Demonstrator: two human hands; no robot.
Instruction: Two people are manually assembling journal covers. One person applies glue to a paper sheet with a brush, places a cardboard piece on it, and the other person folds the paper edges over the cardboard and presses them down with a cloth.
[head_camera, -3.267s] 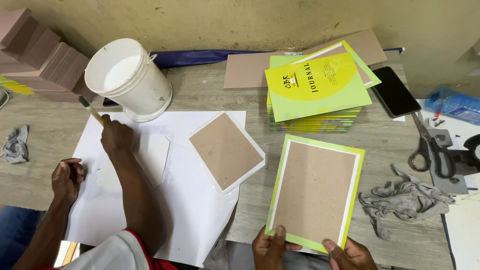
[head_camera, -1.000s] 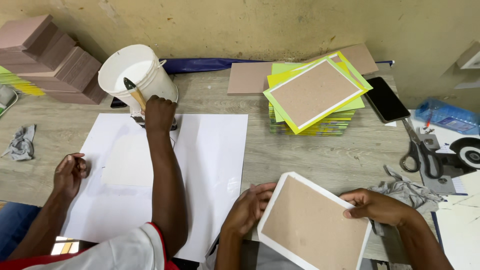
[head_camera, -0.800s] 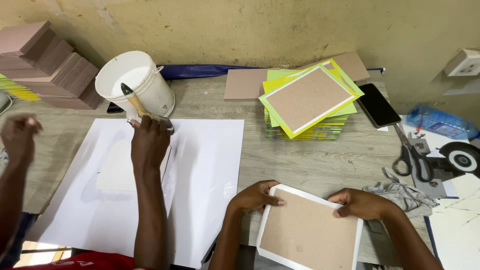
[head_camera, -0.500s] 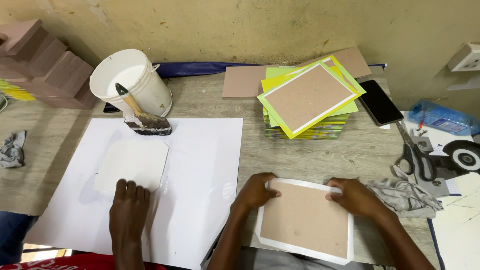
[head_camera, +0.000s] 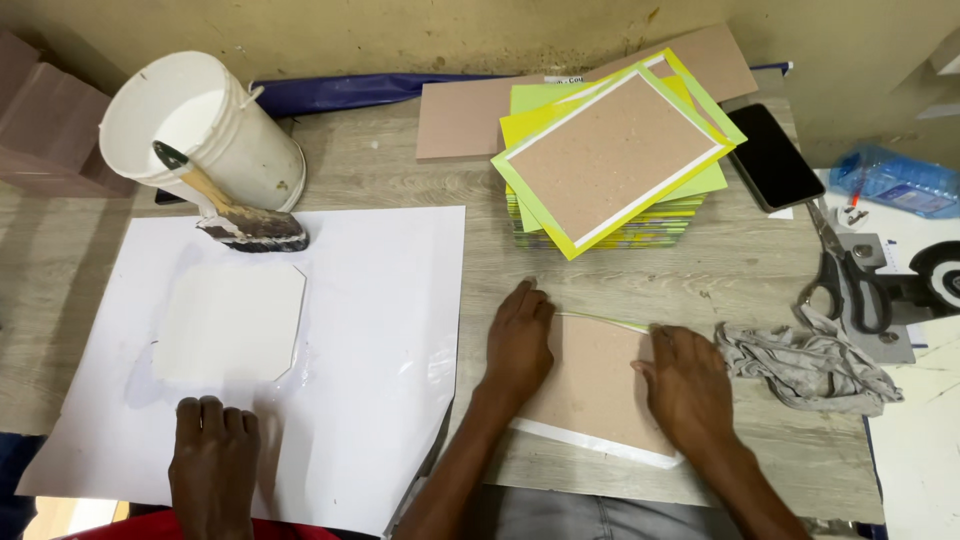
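My left hand (head_camera: 520, 345) and my right hand (head_camera: 690, 385) lie flat, palms down, on a brown board cover (head_camera: 595, 385) with a white and green border. The cover rests flat on the wooden table (head_camera: 400, 170) in front of me. My fingertips reach its far edge, where a thin green strip shows. To the left, a co-worker's hand (head_camera: 213, 460) rests on the near edge of a large white sheet (head_camera: 380, 330). A smaller white paper piece (head_camera: 230, 322) with cut corners lies on that sheet.
A white bucket (head_camera: 215, 130) stands at the back left with a glue brush (head_camera: 240, 220) leaning against it. A stack of green and yellow covers (head_camera: 610, 160) sits behind my hands. A phone (head_camera: 775, 155), scissors (head_camera: 850, 285) and a grey rag (head_camera: 810, 360) lie to the right.
I have lowered the brown cover from a tilted hold to flat on the table and spread my hands on it. The co-worker set the brush by the bucket and drew the hand back.
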